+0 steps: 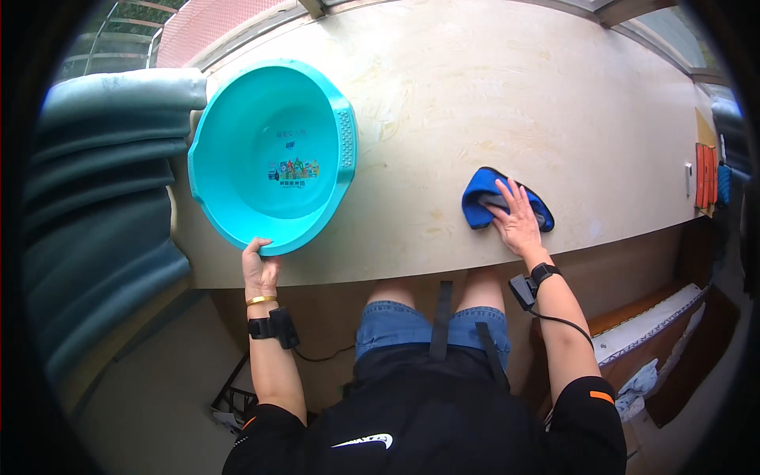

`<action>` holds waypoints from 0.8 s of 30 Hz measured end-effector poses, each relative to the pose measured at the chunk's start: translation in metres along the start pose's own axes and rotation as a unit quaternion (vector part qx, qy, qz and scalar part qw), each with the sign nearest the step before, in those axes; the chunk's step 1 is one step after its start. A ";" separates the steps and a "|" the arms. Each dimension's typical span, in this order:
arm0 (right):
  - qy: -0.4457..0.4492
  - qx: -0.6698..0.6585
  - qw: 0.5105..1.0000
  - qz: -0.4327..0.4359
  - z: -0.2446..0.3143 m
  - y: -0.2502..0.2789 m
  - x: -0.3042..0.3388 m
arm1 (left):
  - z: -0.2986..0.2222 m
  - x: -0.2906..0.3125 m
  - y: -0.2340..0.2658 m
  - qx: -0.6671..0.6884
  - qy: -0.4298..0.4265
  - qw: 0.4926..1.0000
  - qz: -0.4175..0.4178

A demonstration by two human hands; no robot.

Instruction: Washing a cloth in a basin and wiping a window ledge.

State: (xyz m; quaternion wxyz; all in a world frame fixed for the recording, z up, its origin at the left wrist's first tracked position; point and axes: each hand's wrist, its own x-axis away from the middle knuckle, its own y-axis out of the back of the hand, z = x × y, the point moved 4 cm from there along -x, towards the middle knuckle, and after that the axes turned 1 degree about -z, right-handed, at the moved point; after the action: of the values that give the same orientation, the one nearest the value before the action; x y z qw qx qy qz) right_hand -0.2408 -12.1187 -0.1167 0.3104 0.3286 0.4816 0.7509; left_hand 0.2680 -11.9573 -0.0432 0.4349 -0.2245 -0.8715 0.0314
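Observation:
A large turquoise plastic basin [343, 170] stands at the left of the pale table, tilted toward me or seen at a slant. My left hand [262, 267] grips its near rim, with the thumb over the edge. Inside, a printed picture shows on its bottom, and I see nothing lying in it. To the right, near the table's front edge, a bunched blue cloth with dark edging [478, 191] lies under my right hand [518, 224]. Those fingers are stretched out and spread over its grey inner part, resting on it rather than wrapped round it.
Dark teal curtains [107, 158] hang along the left edge of the table [419, 103]. Orange-red objects [704, 176] and a small white item [688, 180] lie at the far right. Below right stands a wooden piece with a white strip [645, 324]. Cables trail from both wrist straps.

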 end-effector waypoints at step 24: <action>0.090 -0.011 0.974 -0.209 0.005 0.048 -0.211 | 0.168 -0.001 -0.238 -0.543 -0.536 0.646 -0.015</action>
State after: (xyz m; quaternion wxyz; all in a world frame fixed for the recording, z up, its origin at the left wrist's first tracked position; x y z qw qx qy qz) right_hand -0.1190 -12.2977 -0.1110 0.4196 0.1480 0.5572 0.7011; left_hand 0.0521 -12.1481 -0.0888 -0.3075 -0.3517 -0.8165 -0.3393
